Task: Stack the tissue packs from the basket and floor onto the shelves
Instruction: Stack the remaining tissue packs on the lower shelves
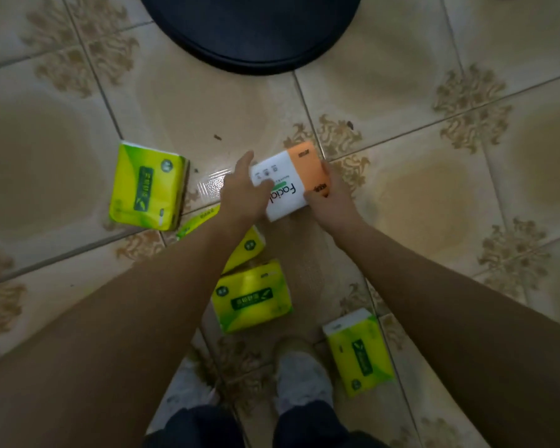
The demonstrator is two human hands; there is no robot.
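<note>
A white and orange tissue pack (293,176) is held between both hands over the tiled floor. My left hand (244,192) grips its left end, with the thumb on top. My right hand (330,197) grips its right, orange end. Several yellow-green tissue packs lie on the floor: one at the left (146,187), one under my left forearm (248,248), one below the hands (251,295) and one by my right foot (359,352). No basket or shelf is in view.
A dark round base (249,30) sits on the floor at the top centre. My feet in light slippers (301,373) stand at the bottom centre. A clear plastic wrap (212,184) lies on the patterned tiles beside my left hand.
</note>
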